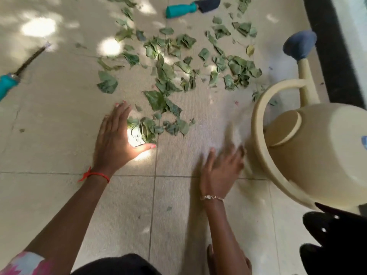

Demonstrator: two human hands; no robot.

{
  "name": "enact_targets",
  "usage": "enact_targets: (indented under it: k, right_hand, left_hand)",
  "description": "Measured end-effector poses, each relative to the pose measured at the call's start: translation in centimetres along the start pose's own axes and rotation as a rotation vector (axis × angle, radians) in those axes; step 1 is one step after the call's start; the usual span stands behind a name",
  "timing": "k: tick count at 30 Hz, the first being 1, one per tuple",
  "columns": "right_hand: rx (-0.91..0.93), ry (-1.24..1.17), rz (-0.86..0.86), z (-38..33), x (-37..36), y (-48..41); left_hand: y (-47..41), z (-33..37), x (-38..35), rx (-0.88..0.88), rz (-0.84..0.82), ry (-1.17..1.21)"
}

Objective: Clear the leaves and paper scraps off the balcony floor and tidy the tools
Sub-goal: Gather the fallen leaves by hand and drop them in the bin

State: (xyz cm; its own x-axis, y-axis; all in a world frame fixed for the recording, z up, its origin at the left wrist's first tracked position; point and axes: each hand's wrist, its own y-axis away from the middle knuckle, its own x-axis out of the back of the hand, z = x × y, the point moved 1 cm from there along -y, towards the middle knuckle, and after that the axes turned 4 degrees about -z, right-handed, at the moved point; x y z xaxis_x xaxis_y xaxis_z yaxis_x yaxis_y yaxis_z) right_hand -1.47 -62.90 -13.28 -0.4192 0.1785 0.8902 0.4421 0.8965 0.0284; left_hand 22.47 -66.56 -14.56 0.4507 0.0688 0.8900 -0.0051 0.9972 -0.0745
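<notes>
Torn green leaves (178,62) lie scattered over the pale tiled floor (59,195), from the middle to the far right. My left hand (115,139) lies flat on the tiles, fingers straight, cupped against a small heap of leaves (145,130) at its right side. My right hand (222,169) is blurred, fingers spread, low over the floor just left of the beige watering can (309,153). A teal-handled trowel (190,6) lies at the top. A teal-handled tool with a thin dark blade (17,74) lies at the left edge.
The watering can's spout with its blue rose (299,44) points up towards the right. A dark strip (333,56) runs along the floor's right side. Dark cloth with white dots (337,239) fills the bottom right corner.
</notes>
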Motion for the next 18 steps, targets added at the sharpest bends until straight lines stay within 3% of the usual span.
enact_targets:
  k: [3,6,13,16,18]
  right_hand:
    - [-0.233,0.095,0.015,2.3,0.1,1.3]
    - [-0.239,0.095,-0.061,0.6,-0.9,1.4]
    - [0.218,0.12,-0.321,-7.3,-4.8,1.2]
    - [0.413,-0.158,-0.457,-8.6,-4.7,0.3]
    - [0.416,-0.397,-0.535,-8.9,-3.8,-0.4]
  left_hand:
    - [0.0,0.1,0.1,0.006,-0.01,0.012]
    - [0.1,0.1,0.1,0.011,-0.015,0.021]
    - [-0.2,0.1,0.1,0.031,-0.009,0.011]
    - [-0.2,-0.1,-0.1,0.015,0.006,0.0]
    - [-0.2,-0.1,0.0,0.025,0.007,-0.013]
